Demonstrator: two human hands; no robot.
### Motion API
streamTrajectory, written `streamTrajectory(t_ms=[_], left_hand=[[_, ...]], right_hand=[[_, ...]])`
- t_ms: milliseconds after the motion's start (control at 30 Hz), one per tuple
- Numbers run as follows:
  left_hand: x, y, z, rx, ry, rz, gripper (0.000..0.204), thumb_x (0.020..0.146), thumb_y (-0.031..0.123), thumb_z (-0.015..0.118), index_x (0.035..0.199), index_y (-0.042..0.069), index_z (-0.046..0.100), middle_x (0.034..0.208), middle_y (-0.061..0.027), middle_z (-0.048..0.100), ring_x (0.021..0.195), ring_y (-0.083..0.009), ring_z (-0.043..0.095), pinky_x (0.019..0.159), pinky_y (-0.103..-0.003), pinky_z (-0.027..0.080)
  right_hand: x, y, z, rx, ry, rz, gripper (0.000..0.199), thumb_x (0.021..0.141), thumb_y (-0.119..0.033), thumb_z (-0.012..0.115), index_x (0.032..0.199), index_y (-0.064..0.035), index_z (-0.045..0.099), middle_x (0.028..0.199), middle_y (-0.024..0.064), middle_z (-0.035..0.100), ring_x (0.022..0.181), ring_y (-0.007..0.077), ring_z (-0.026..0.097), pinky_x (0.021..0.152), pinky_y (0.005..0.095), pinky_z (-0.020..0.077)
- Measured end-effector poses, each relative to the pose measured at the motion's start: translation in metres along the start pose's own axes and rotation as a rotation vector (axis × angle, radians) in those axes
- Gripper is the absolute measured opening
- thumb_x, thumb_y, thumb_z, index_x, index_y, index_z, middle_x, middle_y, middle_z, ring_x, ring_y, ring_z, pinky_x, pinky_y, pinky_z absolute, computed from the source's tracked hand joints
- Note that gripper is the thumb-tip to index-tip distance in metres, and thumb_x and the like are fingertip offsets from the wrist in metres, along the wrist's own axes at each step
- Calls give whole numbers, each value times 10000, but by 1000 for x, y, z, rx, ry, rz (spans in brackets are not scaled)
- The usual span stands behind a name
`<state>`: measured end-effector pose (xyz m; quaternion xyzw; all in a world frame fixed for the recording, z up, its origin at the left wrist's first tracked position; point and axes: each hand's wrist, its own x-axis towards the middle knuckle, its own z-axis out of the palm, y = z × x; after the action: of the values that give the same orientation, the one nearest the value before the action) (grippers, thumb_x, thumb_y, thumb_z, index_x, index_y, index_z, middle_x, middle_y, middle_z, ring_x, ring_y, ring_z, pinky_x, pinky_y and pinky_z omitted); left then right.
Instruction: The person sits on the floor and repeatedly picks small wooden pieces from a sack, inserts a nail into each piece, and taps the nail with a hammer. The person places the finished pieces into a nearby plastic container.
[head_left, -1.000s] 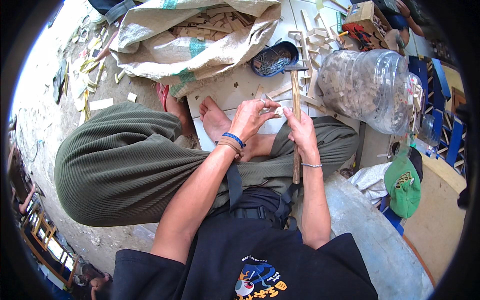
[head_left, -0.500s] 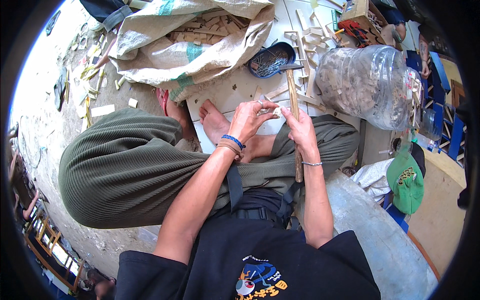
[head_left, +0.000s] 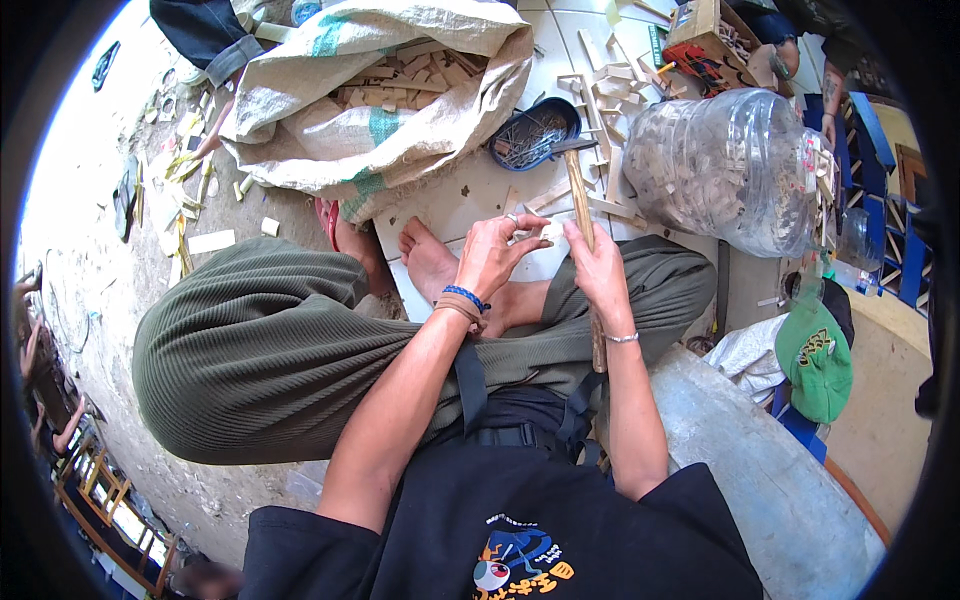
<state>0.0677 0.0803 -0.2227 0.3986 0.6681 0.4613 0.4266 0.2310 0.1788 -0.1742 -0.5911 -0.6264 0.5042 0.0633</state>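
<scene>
Pinching a small pale piece (head_left: 552, 231) in the left hand (head_left: 490, 252), just left of the hammer (head_left: 579, 193) gripped by the right hand (head_left: 600, 266); too small to tell whether finished. Apparently leaving unused nails (head_left: 538, 137) in the blue dish (head_left: 497, 157) left of the hammer's head, and wood pieces (head_left: 613, 76) beyond it.

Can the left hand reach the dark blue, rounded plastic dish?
Probably yes; mostly bare white tiles separate the left hand from the dish, though this hand pinches a small pale block.
</scene>
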Motion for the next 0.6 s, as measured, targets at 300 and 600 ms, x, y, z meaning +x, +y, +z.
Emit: streamTrajectory(t_ms=[300, 600], left_hand=[[-4, -4, 6, -8, 76, 13, 315, 906, 126, 816, 1220, 106, 793, 1075, -134, 809, 911, -201, 788, 805, -328, 620], [-3, -8, 8, 58, 87, 44, 285, 918, 141, 808, 1202, 112, 800, 1036, -114, 814, 884, -209, 791, 768, -327, 620]], right_hand=[[-98, 7, -28, -413, 261, -583, 645, 1040, -103, 656, 1636, -224, 442, 1005, 184, 728, 757, 417, 671, 718, 461, 560], [-118, 35, -18, -483, 262, -554, 669, 1027, -42, 666, 1630, -247, 460, 905, 158, 692, 692, 300, 653, 659, 415, 542]])
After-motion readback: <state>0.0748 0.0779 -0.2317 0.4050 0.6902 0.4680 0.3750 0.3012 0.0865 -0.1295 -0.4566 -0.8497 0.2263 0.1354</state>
